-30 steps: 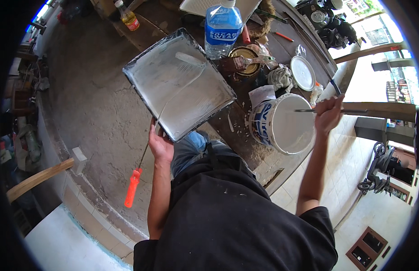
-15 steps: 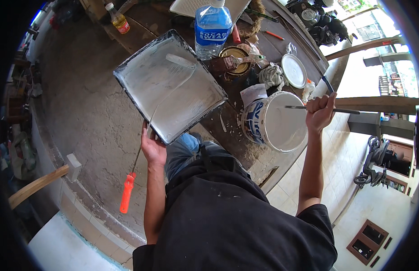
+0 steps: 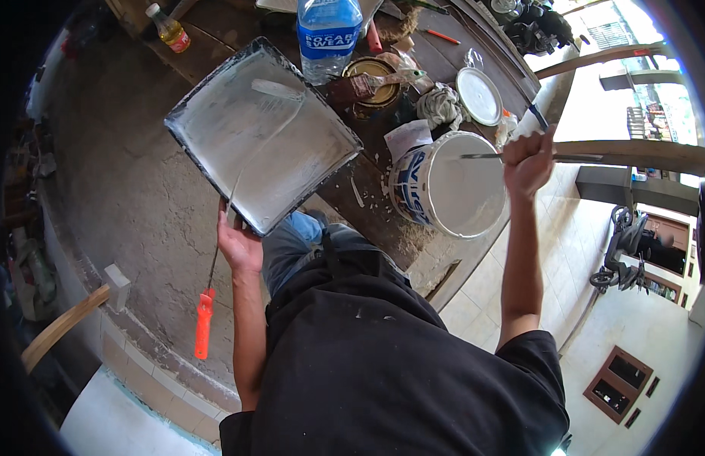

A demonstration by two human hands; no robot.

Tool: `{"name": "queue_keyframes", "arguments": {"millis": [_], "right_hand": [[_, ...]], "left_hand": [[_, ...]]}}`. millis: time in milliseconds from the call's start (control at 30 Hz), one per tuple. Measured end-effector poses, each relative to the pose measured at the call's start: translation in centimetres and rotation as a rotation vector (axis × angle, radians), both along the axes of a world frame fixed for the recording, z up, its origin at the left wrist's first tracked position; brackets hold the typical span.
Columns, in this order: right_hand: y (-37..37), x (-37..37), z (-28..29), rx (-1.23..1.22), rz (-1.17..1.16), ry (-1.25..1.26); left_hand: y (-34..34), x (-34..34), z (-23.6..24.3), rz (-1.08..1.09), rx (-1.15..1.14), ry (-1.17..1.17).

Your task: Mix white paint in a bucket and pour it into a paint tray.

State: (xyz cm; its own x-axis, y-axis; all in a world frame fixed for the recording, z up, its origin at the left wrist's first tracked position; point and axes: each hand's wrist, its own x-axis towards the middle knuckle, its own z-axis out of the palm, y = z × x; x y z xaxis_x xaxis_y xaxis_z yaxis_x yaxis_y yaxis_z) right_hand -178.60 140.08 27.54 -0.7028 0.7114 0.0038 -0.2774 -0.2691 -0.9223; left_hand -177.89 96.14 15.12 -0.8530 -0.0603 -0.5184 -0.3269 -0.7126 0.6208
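My left hand is closed on the near corner of a black-rimmed paint tray coated in whitish paint. Inside the tray lies a paint roller, smeared with the same paint. Its thin wire frame runs out past my left fingers to an orange handle that hangs over the ground. At the right, my right hand makes a fist around a thin dark stick. One end of that stick reaches over the open mouth of a white bucket holding pale paint; whether it touches the paint I cannot tell.
Behind the bucket are a crumpled rag, a white lid and a paintbrush across a round tin. A large blue-labelled bottle stands beyond the tray. A small bottle stands far left; a wooden beam crosses at right.
The whole view has shifted, so the tray, bucket and both hands appear a little farther left and up. Both hands keep the same holds.
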Motion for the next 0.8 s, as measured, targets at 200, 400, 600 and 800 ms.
{"name": "queue_keyframes", "arguments": {"millis": [200,400,600,800], "right_hand": [[0.8,3.3,1.8,-0.091,0.589,-0.281],[1.0,-0.1,2.3,0.304,-0.017,-0.179],[-2.4,2.5,1.4,-0.034,0.267,-0.129],[1.2,0.9,2.2,0.187,0.062,-0.416]], "left_hand": [[0.2,0.0,0.0,-0.004,-0.023,0.000],[0.3,0.0,0.3,0.023,0.015,-0.005],[0.8,0.2,0.6,0.041,0.011,-0.028],[0.8,-0.2,0.2,0.017,0.014,-0.028]]}}
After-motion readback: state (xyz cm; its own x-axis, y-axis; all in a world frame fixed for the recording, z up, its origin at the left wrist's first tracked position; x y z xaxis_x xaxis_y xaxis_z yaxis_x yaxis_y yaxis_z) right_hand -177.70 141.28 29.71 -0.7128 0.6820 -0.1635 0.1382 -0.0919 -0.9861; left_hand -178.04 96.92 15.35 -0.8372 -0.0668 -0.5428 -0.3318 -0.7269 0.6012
